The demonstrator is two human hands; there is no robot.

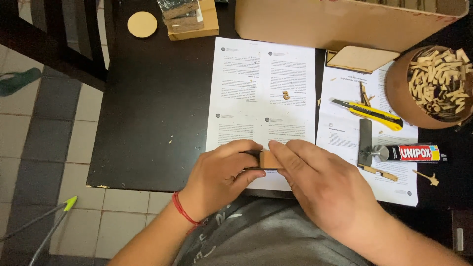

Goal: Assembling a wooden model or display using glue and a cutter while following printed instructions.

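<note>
My left hand (219, 175) and right hand (315, 180) pinch a small flat wooden piece (270, 160) over the printed paper sheets (261, 93) at the dark table's (148, 113) near edge, with a yellow utility knife (369, 112) and glue tube (409, 153) lying off right.

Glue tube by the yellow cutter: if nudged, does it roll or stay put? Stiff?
The glue tube lies on its side on paper, so it probably slides more than rolls; its body looks flattened. It likely dents under a pinch, being a squeeze tube. The cap end looks round and may pivot it slightly.
</note>
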